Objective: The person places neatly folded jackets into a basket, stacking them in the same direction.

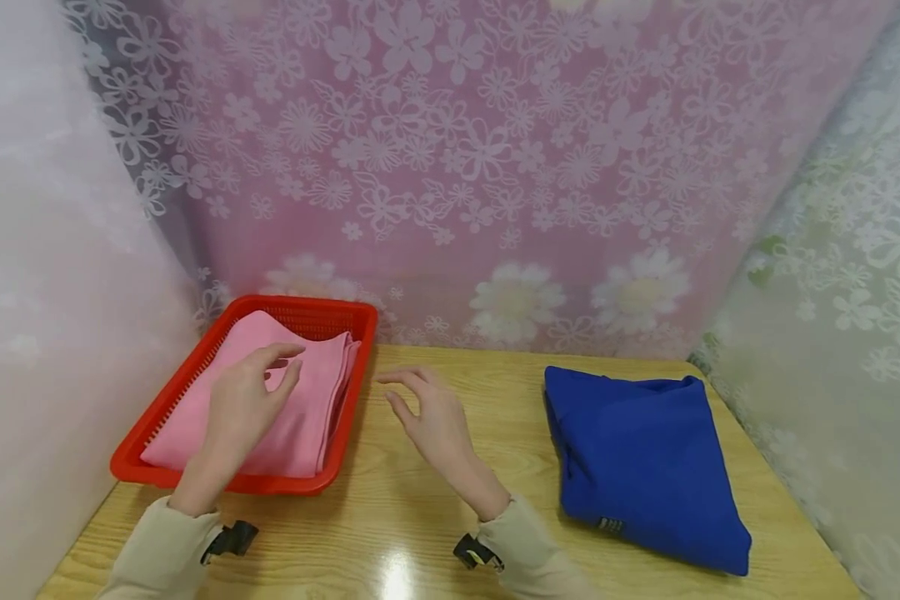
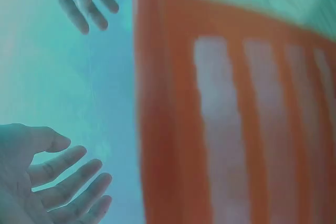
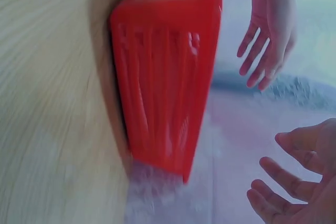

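Observation:
A folded pink cloth point(image 1: 300, 417) lies inside a red plastic basket point(image 1: 352, 400) at the left of the table. My left hand point(image 1: 243, 404) hovers over the cloth with its fingers spread and loosely bent, holding nothing. Just right of the basket, my right hand point(image 1: 435, 421) is held in the air above the table, its fingers relaxed and nothing between them. Both hands also show apart from the basket in the right wrist view, where the basket point(image 3: 157, 87) stands on the wood. A folded blue garment point(image 1: 645, 467) with a small dark label rests at the right.
The wooden table point(image 1: 420, 533) backs onto a pink floral curtain point(image 1: 450, 167). Pale sheets hang close on the left point(image 1: 52, 292) and the right. In the left wrist view the slotted basket wall point(image 2: 178, 129) is very near the camera.

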The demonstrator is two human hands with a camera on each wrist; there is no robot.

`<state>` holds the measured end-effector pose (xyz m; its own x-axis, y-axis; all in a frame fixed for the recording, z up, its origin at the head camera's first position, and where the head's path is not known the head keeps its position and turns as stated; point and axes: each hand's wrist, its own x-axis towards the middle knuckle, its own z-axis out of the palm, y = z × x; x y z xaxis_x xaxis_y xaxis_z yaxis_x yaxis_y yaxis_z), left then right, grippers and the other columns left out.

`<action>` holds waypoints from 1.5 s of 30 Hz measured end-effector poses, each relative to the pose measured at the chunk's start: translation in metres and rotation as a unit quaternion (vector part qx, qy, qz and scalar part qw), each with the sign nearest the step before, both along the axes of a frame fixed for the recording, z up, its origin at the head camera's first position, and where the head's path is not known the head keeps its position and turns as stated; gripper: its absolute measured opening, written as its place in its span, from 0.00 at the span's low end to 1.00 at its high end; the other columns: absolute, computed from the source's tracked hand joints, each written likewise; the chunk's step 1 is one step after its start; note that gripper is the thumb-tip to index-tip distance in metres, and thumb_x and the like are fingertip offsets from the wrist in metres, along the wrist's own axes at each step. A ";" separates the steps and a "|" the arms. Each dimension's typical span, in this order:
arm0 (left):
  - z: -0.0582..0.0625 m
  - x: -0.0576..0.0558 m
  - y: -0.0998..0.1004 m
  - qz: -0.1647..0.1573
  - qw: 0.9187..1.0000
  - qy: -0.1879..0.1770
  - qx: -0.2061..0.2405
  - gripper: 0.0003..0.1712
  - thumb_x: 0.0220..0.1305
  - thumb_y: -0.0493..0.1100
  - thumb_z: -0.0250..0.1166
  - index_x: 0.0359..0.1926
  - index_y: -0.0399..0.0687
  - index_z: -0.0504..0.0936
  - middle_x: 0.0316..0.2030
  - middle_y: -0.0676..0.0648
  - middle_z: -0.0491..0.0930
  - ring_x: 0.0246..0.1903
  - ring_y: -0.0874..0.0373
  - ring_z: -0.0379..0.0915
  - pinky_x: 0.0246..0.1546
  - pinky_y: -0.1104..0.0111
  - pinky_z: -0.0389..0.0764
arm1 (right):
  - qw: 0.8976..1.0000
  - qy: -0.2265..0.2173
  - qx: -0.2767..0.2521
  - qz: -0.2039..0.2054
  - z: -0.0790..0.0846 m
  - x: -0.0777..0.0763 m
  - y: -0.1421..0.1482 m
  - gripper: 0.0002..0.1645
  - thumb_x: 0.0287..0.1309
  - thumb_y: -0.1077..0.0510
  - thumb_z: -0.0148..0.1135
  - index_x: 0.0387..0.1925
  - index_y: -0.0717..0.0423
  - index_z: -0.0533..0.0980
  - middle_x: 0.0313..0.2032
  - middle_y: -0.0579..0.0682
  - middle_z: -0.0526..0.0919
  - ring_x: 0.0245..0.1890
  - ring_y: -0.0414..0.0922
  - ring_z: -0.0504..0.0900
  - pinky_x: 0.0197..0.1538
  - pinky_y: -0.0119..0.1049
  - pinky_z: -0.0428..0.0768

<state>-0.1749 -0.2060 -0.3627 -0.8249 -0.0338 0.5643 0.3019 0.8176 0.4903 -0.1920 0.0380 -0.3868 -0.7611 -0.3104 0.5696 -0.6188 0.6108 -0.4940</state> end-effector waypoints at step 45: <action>-0.070 -0.032 0.294 -0.267 0.936 -0.228 -0.003 0.38 0.76 0.61 0.54 0.78 0.50 0.61 0.75 0.43 0.63 0.71 0.44 0.64 0.67 0.50 0.69 | 0.966 -0.140 0.164 -0.142 -0.036 0.036 0.387 0.40 0.66 0.51 0.68 0.73 0.61 0.65 0.69 0.78 0.60 0.62 0.80 0.62 0.52 0.76 0.66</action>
<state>-0.2067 0.0878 -0.4330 -0.8786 0.4539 0.1489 0.4290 0.6126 0.6638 -0.1563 0.4251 -0.4230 -0.9522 -0.1946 0.2353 -0.2726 0.8888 -0.3683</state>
